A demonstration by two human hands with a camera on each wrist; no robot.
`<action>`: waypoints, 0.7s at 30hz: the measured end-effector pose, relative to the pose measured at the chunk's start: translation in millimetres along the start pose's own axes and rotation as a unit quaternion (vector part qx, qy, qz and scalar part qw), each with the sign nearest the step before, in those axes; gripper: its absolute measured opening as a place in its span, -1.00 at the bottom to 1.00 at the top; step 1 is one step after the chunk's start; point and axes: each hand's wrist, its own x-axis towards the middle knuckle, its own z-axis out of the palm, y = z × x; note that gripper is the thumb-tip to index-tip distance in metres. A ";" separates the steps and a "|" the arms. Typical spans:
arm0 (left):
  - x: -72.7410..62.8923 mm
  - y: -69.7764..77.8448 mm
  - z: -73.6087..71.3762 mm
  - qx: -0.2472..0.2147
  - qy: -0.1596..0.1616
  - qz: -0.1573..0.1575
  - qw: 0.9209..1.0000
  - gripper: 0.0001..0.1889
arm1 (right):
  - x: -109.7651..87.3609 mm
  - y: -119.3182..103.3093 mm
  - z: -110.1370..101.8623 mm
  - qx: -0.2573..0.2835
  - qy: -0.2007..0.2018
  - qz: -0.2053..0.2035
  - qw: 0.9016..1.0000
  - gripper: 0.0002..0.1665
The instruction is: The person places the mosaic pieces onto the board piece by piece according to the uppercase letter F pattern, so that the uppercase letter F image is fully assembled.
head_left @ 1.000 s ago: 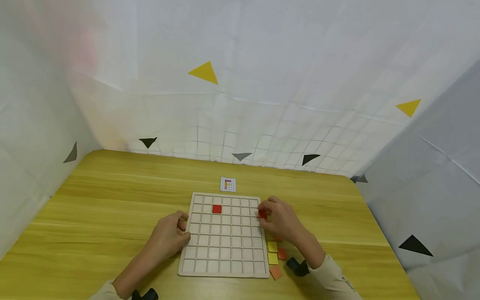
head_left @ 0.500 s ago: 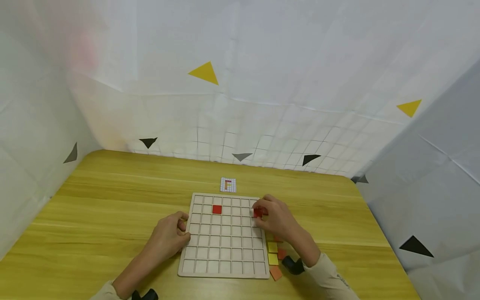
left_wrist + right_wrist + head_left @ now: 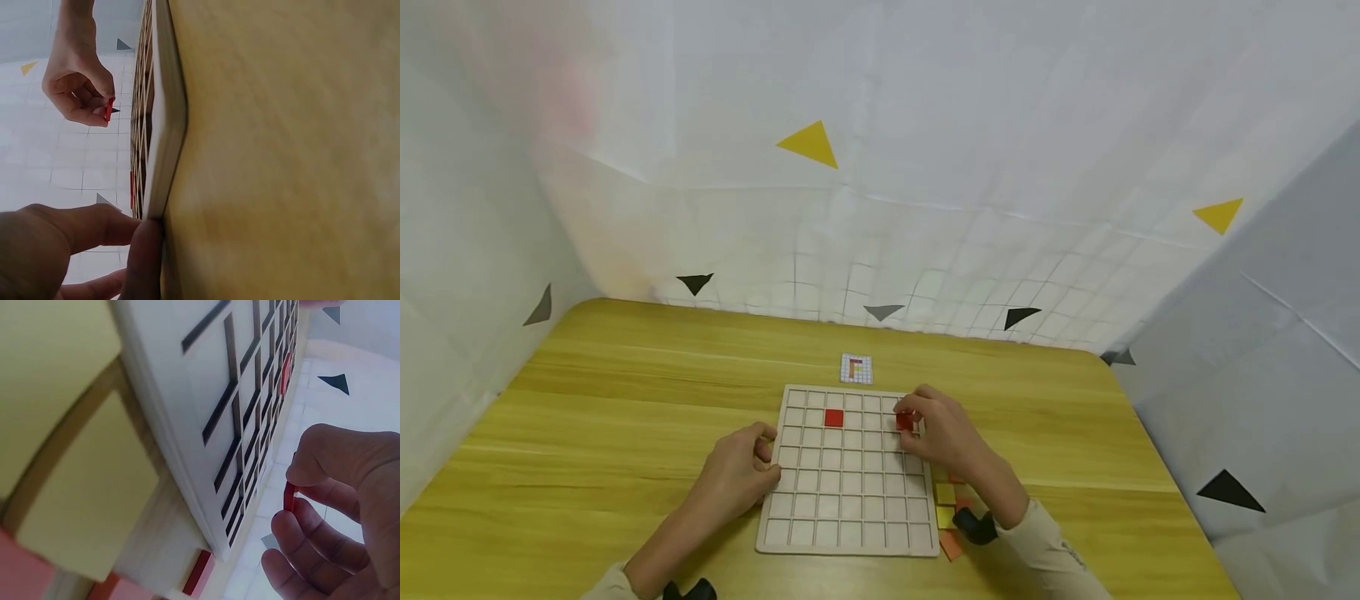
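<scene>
In the head view, a pale wooden grid board [image 3: 827, 508] lies on the table, with one red square tile [image 3: 833, 418] set in a cell of its second row. My right hand [image 3: 943, 429] pinches another red tile [image 3: 290, 490] between thumb and fingertips, raised over the right part of the board. The right wrist view shows that tile held edge-on, apart from the grid. My left hand [image 3: 737, 471] holds the board's left edge; in the left wrist view its thumb and finger [image 3: 145, 250] meet right at that edge.
Yellow tiles [image 3: 945, 494] and orange tiles [image 3: 951, 546] lie along the board's right side, partly beneath my right forearm. A small printed pattern card [image 3: 856, 369] lies beyond the board. White sheets [image 3: 880, 208] hang around the wooden table [image 3: 625, 400].
My right hand has moved left with the red tile, from the board's right edge to over its right-hand columns. The left hand has stayed at the board's edge.
</scene>
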 end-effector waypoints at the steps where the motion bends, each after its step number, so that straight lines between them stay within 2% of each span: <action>1: -0.1 0.2 -0.5 -0.001 0.001 0.000 1.000 -0.58 | 1.3 -0.5 0.5 0.000 0.000 -0.003 1.000 -0.71; 21: 0.6 -1.2 1.2 -0.005 -0.001 -0.003 1.000 -0.57 | 12.5 -13.0 10.6 0.025 -0.021 0.014 0.999 -0.68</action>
